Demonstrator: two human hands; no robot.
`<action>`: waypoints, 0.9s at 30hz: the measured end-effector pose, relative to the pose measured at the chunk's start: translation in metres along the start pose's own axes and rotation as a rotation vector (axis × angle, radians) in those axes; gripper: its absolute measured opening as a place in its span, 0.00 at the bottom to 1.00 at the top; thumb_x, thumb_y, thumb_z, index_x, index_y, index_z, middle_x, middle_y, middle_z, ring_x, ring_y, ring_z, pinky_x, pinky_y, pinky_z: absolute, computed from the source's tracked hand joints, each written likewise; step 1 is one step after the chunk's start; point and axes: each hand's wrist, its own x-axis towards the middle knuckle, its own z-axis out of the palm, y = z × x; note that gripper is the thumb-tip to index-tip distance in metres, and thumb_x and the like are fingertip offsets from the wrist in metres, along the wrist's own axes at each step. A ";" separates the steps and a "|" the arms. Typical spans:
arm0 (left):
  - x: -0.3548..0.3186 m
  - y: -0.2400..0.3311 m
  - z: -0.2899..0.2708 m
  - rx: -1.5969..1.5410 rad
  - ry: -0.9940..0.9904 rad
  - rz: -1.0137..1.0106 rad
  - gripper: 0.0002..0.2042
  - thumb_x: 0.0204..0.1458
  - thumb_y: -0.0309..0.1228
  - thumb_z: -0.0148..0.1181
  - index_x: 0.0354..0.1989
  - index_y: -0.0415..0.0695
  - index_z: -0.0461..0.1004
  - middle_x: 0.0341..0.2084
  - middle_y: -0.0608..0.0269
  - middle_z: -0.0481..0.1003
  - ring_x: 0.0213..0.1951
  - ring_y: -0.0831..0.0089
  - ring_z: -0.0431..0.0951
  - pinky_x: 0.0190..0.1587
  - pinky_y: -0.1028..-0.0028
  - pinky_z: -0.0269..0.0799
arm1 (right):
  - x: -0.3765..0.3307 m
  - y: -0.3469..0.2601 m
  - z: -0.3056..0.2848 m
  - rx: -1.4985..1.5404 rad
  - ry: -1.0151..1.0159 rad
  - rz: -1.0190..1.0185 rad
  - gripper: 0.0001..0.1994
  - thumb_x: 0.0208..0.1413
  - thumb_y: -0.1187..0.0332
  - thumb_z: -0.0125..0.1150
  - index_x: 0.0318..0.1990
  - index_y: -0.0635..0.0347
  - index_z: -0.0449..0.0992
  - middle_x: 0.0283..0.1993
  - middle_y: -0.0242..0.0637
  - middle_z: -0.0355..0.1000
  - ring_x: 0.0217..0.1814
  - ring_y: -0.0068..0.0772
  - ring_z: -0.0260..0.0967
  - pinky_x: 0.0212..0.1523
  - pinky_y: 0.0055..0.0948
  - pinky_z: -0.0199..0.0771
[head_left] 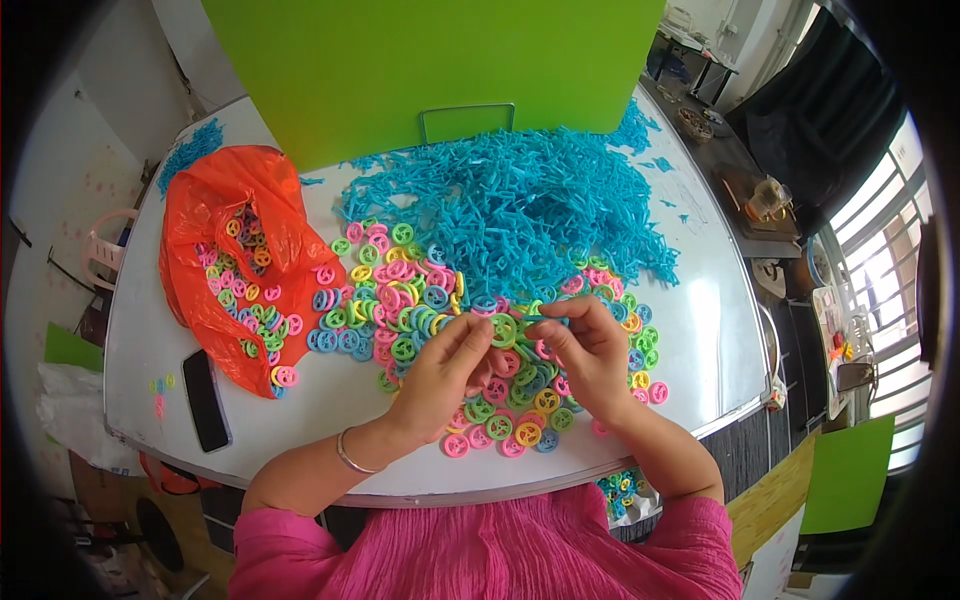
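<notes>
Over the middle of the table, my left hand pinches a small yellow-green spoked plastic wheel between thumb and fingers. Close beside it, my right hand is closed on a thin blue plastic stick, its tip pointing toward the wheel. Whether the stick touches the wheel I cannot tell. Beneath both hands spreads a pile of pink, green, yellow and blue wheels. Behind it lies a big heap of blue plastic sticks.
A red plastic bag at the left gapes with more wheels inside. Near it lies a black phone on the white table. A green board with a metal handle stands upright behind the sticks.
</notes>
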 end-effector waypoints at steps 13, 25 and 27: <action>-0.003 -0.002 0.005 0.093 -0.057 0.159 0.09 0.65 0.35 0.49 0.39 0.42 0.70 0.31 0.64 0.77 0.26 0.84 0.72 0.27 0.83 0.66 | -0.006 -0.004 0.002 -0.156 -0.165 -0.091 0.13 0.58 0.79 0.58 0.51 0.69 0.71 0.46 0.39 0.74 0.47 0.24 0.72 0.47 0.22 0.73; -0.008 -0.011 0.007 0.011 -0.017 0.119 0.07 0.63 0.34 0.51 0.41 0.44 0.72 0.29 0.64 0.78 0.28 0.81 0.77 0.27 0.82 0.69 | -0.008 0.001 0.006 -0.297 -0.049 -0.272 0.09 0.53 0.81 0.62 0.42 0.65 0.79 0.39 0.38 0.76 0.38 0.24 0.72 0.36 0.21 0.70; -0.007 -0.012 0.006 -0.103 -0.023 0.062 0.07 0.63 0.33 0.52 0.40 0.44 0.72 0.29 0.64 0.78 0.28 0.80 0.77 0.28 0.82 0.70 | -0.009 -0.001 0.008 -0.328 -0.031 -0.299 0.09 0.52 0.80 0.63 0.41 0.63 0.80 0.36 0.38 0.77 0.35 0.26 0.73 0.35 0.23 0.70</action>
